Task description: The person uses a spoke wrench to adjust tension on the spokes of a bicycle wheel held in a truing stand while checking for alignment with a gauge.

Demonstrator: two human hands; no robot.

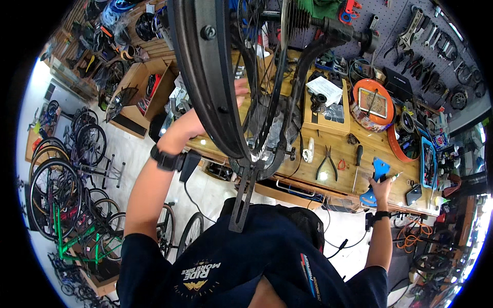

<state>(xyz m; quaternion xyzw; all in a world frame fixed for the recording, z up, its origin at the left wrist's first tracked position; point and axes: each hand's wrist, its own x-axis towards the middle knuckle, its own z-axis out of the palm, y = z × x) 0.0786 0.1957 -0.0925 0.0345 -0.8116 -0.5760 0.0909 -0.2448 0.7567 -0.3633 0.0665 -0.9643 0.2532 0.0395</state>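
Observation:
A dark bicycle wheel rim (pixel 205 66) with spokes and a cassette at its hub stands upright in a black truing stand (pixel 303 66). Behind the rim, my left hand (pixel 240 91) reaches to the spoke side; its fingers are stretched out, and the rim hides part of the palm. Far to the right, over the bench's front edge, my right hand (pixel 381 190) is closed around a flat blue tool (pixel 380 168), whose exact kind is unclear. Beside those fingers, a slim pale stick with a greenish tip (pixel 395 177) pokes out.
On the wooden bench (pixel 328 141) lie pliers (pixel 326 163), a black-handled screwdriver (pixel 359 155) and a white-handled tool (pixel 308 151). An orange round tray (pixel 373 105) and a cardboard box (pixel 324 120) stand behind. Tools hang on the pegboard (pixel 395 25). Bicycles (pixel 56 197) stand at left.

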